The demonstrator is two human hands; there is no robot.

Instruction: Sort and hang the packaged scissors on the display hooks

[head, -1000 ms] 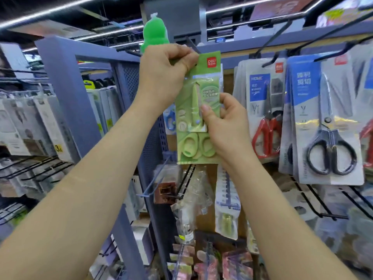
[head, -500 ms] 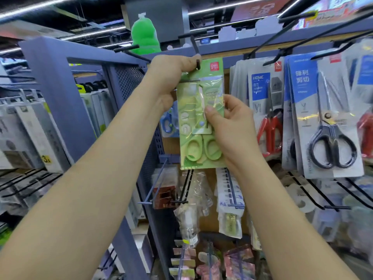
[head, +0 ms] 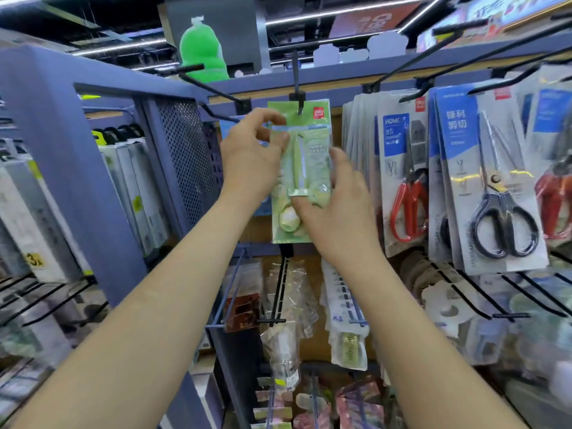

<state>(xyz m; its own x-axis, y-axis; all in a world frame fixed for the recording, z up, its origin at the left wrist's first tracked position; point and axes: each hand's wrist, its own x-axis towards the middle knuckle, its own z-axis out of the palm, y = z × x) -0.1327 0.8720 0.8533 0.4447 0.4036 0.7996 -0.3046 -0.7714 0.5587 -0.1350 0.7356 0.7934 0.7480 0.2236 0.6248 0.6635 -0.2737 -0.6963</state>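
Top centre of the frame: green scissors pack [head: 312, 140] is on the black hook [head: 296, 72]. The hook tip comes through the hang hole at the pack's top and the pack hangs upright, just under the blue top rail [head: 340, 76].

My right hand [head: 337, 212] has hold of it. The thumb [head: 301, 209] presses the front low down, next to the green handles, and the fingers [head: 339, 159] wrap the right edge. It's a partial close, not a fist.

My left hand [head: 250, 162] is at the pack's upper left edge with fingers loosely curled. Thumb tip and forefinger sit on the front of the blister. I can't tell if it's pinching or only touching.

A pale blue pack [head: 227, 128] shows behind my left hand, mostly hidden.

Right of centre: a stack of red-handled scissors packs [head: 402, 168] on its own hook, near the green pack but not touching it. Further right is a stack of black-handled scissors packs [head: 495, 187], with more red handles at the frame edge.

Left of centre: perforated blue panel [head: 185, 162]. Upper left: green plush toy [head: 201, 54] on top of the rack. The lower hooks hold small bagged items, too blurred to identify.
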